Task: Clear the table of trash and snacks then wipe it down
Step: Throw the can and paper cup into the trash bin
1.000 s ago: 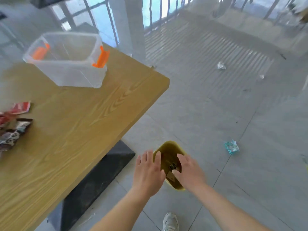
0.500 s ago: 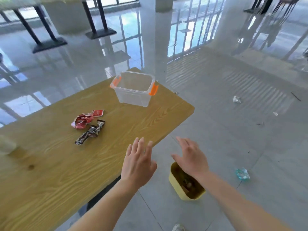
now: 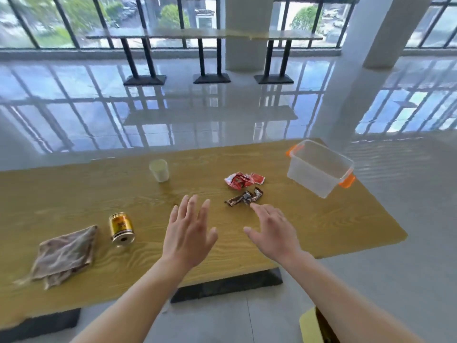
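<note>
Where fingertips end: brown wrapper (image 3: 244,198) by right hand (image 3: 270,231)

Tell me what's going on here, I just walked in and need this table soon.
A person is clearing the wooden table. Both hands are open and empty above it: the right hand reaches toward the dark wrapper, with a red wrapper just beyond; the left hand hovers beside it. A can on its side, a paper cup, a clear bin and a cloth sit on the table. A yellow trash bin stands on the floor.
</note>
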`<state>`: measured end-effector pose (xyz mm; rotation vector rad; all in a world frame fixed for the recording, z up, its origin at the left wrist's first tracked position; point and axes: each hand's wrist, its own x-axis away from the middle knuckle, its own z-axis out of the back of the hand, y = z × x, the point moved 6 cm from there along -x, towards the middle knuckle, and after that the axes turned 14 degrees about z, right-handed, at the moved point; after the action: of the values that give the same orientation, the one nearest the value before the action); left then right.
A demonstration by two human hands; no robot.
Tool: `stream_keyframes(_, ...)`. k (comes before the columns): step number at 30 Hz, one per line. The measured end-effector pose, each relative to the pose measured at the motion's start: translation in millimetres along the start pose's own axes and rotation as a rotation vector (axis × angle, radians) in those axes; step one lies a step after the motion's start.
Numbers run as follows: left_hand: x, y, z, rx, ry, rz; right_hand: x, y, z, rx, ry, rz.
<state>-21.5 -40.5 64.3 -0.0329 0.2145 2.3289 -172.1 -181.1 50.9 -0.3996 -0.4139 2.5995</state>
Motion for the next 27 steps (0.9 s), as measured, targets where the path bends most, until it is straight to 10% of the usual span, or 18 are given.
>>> stream_keyframes(13,-30.1,-210.2,-18.6,-0.004,-0.055,0.372,-121.4,-127.1,-108.4,-0.024,-0.210,0.162)
stream_keyframes(27,-88.6,-267.9,-87.2,0.002,-0.266,0.618,-236.4,-141.9,-183.8,-0.035,-0.328,0.084)
